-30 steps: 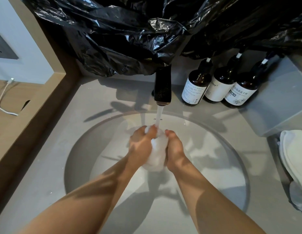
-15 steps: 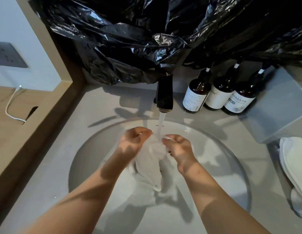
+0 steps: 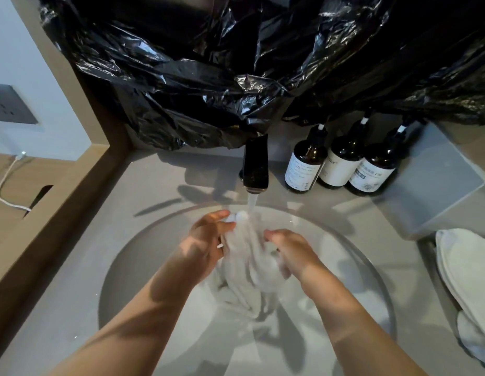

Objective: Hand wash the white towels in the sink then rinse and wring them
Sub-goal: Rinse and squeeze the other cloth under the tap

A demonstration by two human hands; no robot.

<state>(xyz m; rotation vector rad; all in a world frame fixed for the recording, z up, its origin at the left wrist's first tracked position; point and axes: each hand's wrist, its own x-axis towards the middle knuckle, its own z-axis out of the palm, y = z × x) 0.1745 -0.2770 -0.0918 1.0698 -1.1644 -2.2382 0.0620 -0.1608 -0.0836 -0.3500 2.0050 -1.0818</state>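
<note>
Towel (image 3: 246, 270): white, wet, bunched into an upright wad in the middle of the sink (image 3: 143, 267); its lower end rests on the basin floor and its top sits under the water (image 3: 251, 203) running from the black tap (image 3: 256, 166); left hand (image 3: 208, 245): fingers and thumb curled round the upper left of the towel, gripping it; right hand (image 3: 292, 253): pressed to the right side of the towel, fingers blurred but apparently curled into the cloth, gripping it; 3 brown bottles (image 3: 341, 164) with white labels stand in a row on the counter (image 3: 86, 267) just right of the tap; black plastic (image 3: 208, 77) hangs above the tap; more white cloth (image 3: 466, 267) lies at the right edge, well apart from the sink
</note>
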